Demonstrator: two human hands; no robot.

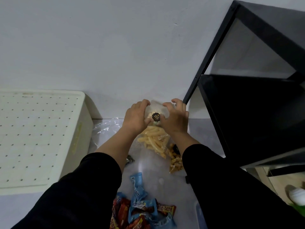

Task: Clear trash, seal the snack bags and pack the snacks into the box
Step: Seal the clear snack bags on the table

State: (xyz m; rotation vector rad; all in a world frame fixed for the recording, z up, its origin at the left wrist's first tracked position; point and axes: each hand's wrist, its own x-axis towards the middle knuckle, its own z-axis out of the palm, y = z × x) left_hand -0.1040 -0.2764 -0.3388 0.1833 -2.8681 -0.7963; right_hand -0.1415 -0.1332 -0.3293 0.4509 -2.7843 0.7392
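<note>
1. Nearest: wrappers [142, 212], red and blue, heaped on the grey floor [153, 177] between two black sleeves.
2. Puffs bag [176, 160], clear, lying beside the right forearm.
3. Sticks bag [154, 140], clear, held upright off the floor, round dark sticker [156, 116] near its top.
4. Left hand [136, 116] and right hand [175, 117], fingers curled, pinching the bag's top.
5. White box [41, 138], lid on, at left.
6. Black shelf [247, 96], at right against the wall.
</note>
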